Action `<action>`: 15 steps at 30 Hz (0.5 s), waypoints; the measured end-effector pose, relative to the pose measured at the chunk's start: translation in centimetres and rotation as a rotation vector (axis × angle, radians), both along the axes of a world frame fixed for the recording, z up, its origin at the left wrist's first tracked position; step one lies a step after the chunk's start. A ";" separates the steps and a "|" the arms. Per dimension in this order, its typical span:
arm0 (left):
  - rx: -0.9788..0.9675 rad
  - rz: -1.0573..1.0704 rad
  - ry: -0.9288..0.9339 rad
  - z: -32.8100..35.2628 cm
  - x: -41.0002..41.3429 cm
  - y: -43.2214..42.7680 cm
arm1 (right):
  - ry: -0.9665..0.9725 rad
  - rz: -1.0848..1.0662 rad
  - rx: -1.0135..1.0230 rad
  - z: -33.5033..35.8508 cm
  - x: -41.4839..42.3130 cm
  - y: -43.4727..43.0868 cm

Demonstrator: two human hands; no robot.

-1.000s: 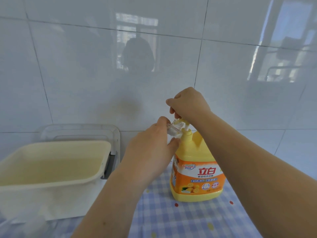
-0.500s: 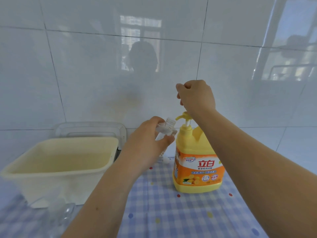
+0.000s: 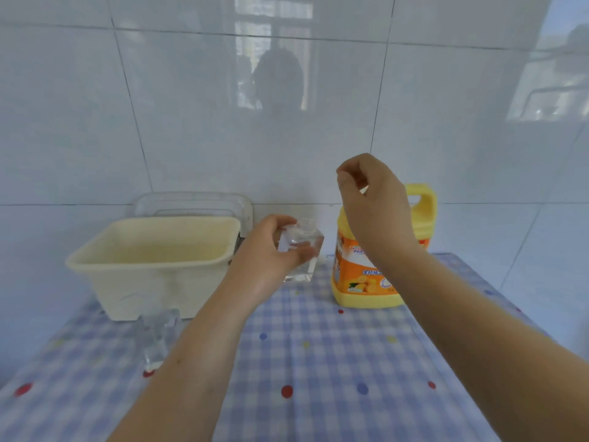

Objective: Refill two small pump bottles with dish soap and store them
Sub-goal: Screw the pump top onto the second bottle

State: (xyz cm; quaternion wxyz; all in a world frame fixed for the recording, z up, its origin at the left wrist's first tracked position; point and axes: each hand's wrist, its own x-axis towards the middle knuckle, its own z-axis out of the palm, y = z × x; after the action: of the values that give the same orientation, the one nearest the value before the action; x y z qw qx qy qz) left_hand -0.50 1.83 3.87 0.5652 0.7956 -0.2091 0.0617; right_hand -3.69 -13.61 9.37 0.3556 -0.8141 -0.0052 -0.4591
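One tub (image 3: 149, 282) — jug (image 3: 358, 287) behind right hand (image 3: 379, 205).

A small clear bottle (image 3: 301, 247), square and capless, is held upright in the left hand (image 3: 271, 250), just left of the yellow dish soap jug (image 3: 357, 282) with its orange label. A second clear bottle (image 3: 157, 338), blurred, stands on the tabletop (image 3: 318, 362), nearer and further left.

right hand (image 3: 376, 199) raised, bottle (image 3: 301, 247) lowered (left hand (image 3: 271, 250))
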 end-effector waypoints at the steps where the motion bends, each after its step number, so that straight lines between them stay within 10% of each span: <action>1: -0.005 0.001 0.020 -0.5 0.0 0.2 | 0.033 0.016 0.015 -0.9 -0.3 0.1; 15: 0.075 -0.038 0.187 -6.8 0.0 1.1 | 0.521 0.091 0.176 -12.4 -1.3 2.8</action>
State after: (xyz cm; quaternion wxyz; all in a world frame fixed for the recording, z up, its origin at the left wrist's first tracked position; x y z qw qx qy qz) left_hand -0.45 2.94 -2.90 0.5532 0.8143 -0.1728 -0.0312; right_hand -4.97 -10.86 -2.99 0.4344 -0.8697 0.0898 -0.2163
